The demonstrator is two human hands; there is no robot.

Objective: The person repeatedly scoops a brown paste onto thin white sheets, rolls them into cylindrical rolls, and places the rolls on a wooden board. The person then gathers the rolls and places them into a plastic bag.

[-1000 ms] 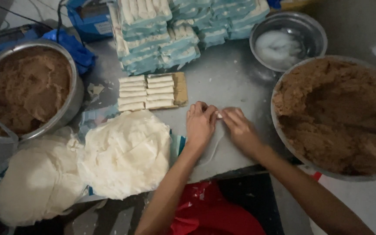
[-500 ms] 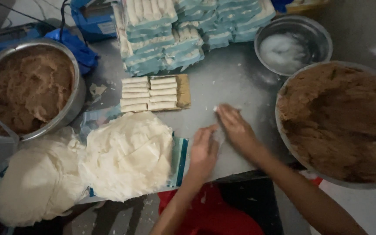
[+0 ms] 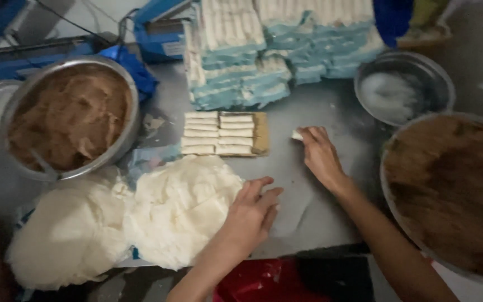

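On the steel desk [image 3: 320, 100], at 9 o'clock, a metal bowl of brown filling [image 3: 68, 114] stands with a spoon handle showing at its lower rim. Below it, at 7 o'clock, two stacks of thin white wrappers [image 3: 124, 218] lie side by side. The left hand [image 3: 250, 212] rests flat at the right edge of the nearer stack; its grip is released, fingers extended, nothing enclosed. For a clean pick, the fingertips should lift one sheet only by its edge and peel slowly, since such sheets appear likely to tear or cling.

At centre, a small tray of finished white rolls [image 3: 222, 133] holds two columns laid parallel; its right strip is bare. At 12 o'clock, packed rolls in pale blue wrapping [image 3: 264, 50] are stacked.

Just right of the tray, the right hand [image 3: 322, 156] carries a finished roll [image 3: 297, 135], pinched at the fingertips. The roll should be set down parallel to its neighbours, touching them, with light pressure so the seam is not crushed.

At 1 o'clock stands a small bowl of whitish liquid [image 3: 401, 89]; at 3 o'clock, a large bowl of brown filling [image 3: 454, 190].
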